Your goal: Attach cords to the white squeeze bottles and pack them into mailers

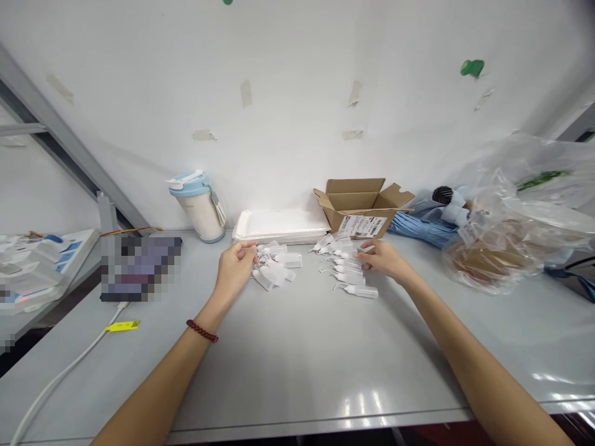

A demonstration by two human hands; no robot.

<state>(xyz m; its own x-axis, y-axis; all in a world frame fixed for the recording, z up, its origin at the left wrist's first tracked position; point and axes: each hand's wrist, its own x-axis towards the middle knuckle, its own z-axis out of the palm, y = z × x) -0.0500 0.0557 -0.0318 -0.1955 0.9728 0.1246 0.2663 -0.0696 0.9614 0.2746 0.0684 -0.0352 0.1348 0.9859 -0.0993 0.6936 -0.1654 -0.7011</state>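
Both arms (153,384) fwd, L hand (236,265) & R hand (382,257) at btls (362,291) (can't tell if fingers (248,246) clamped).

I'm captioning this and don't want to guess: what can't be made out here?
In the head view:
Bottom of the cardboard box: hidden by its front wall.
Print on its label: too small.
Details of the device: masked by pixel blocks.
White cable: cut off by the bottom edge.
Whether left hand or right hand holds a small bottle: contact too small.

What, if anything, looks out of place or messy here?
Nothing looks spilled. The small translucent plastic bottles at the left hand lie jumbled, unlike the loose column at the right hand. Beige tape scraps dot the white wall, looking like leftovers.
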